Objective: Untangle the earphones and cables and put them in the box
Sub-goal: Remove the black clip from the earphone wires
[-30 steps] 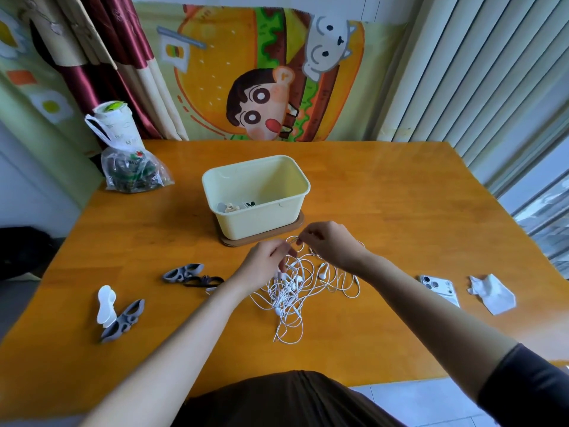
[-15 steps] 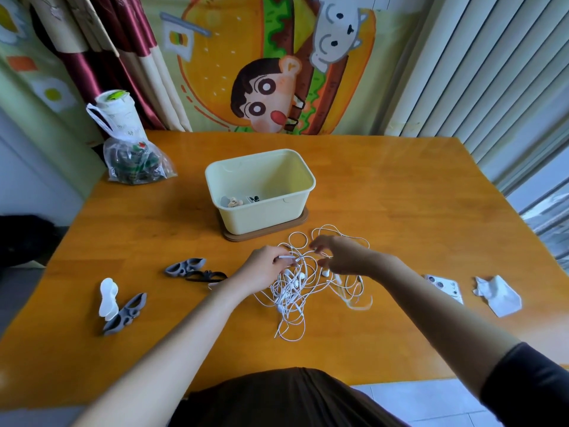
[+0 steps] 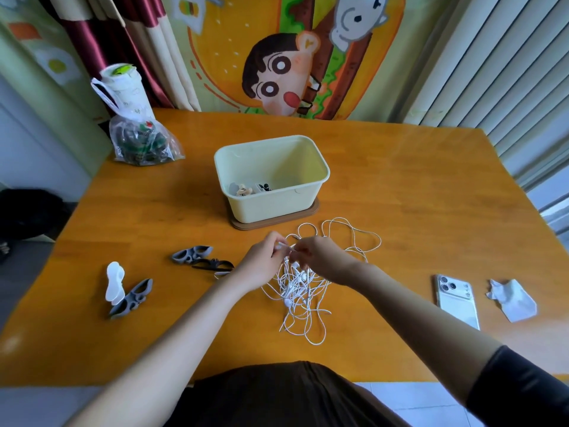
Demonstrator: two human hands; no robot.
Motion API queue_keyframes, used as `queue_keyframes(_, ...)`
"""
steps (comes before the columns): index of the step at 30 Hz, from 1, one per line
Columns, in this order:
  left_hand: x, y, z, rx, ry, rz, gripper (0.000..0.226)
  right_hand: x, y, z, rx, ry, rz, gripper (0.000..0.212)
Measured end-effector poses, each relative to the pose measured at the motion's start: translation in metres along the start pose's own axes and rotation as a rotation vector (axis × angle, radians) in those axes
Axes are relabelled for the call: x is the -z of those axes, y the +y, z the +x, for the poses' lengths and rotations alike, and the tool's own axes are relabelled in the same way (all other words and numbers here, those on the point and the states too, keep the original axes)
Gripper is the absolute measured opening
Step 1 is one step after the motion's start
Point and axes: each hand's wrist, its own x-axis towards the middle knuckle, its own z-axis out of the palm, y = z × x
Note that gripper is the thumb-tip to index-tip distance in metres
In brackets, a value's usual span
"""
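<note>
A person's left hand [image 3: 261, 266] and right hand [image 3: 320, 257] meet above a glossy orange-brown wooden table [image 3: 400, 195], the fingers of each curled and pinching thin white cord at the top of the tangled earphones [image 3: 301, 291]. The knot of smooth, round cable hangs from the fingers to the tabletop, loose loops spilling towards the far right. Just behind it stands the box [image 3: 271, 204], a pale yellow rounded-corner plastic tub set on a brown board [image 3: 308, 212]; a few small objects lie in its near-left corner, too small to identify. To the left lie matte grey cable winders [image 3: 192, 254] with oval cut-outs, a black one partly covered by the left wrist. To the right rest a white phone [image 3: 457, 300], face down, and a crumpled tissue [image 3: 512, 298]. A crinkled clear plastic bag [image 3: 141, 143] sits at the far-left corner, its dark contents unclear. Exactly which strand each hand holds is hidden by the fingers.
</note>
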Motion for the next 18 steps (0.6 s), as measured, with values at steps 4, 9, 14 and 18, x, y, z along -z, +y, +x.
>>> queue_keyframes(4, 0.012, -0.03, 0.006, 0.036, 0.13, 0.067, 0.023, -0.003, 0.001, 0.005, -0.013, 0.008, 0.058, 0.024)
queue_keyframes(9, 0.029, -0.089, 0.01, 0.265, 0.182, 0.335, 0.032, -0.007, 0.005, 0.013, -0.03, -0.01, 0.08, 0.025)
queue_keyframes(14, 0.025, -0.121, 0.003, 0.421, 0.072, 0.54, 0.044, -0.012, 0.003, 0.02, -0.051, -0.035, 0.107, 0.025)
queue_keyframes(18, 0.026, -0.113, 0.002, 0.517, 0.056, 0.586, 0.039, -0.014, -0.001, 0.023, -0.04, -0.058, 0.102, 0.027)
